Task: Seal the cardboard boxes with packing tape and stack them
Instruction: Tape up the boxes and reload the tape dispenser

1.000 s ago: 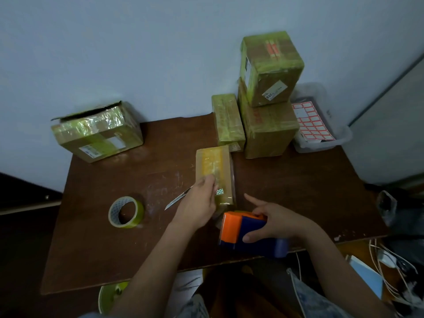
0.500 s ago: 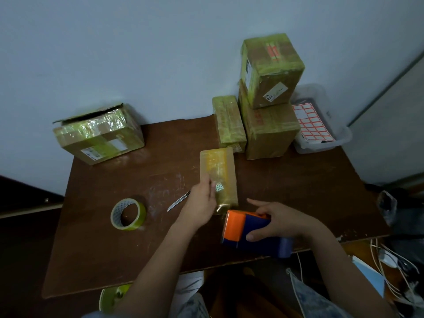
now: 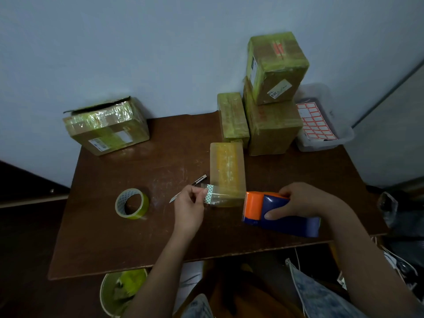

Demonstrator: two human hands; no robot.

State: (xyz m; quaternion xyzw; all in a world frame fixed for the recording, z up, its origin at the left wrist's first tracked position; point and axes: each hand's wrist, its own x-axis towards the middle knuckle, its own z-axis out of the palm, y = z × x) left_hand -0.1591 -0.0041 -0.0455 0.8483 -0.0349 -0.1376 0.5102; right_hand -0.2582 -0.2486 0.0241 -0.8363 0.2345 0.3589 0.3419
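A small taped cardboard box lies in the middle of the brown table. My left hand pinches the printed end of a clear tape strip drawn across the box's near end. My right hand grips the orange and blue tape dispenser just right of that end. Two taped boxes stand stacked at the back right, with a narrow taped box beside them. A larger taped box with a raised flap sits at the back left.
A loose tape roll lies left of my left hand. A box cutter lies on the table behind that hand. A clear plastic tub with a red label sheet stands at the back right corner. A bin sits under the table's front edge.
My right hand has drawn the dispenser to the right, away from my left hand, stretching a strip of tape across the near end of the small box. My left hand now pinches the tape end.
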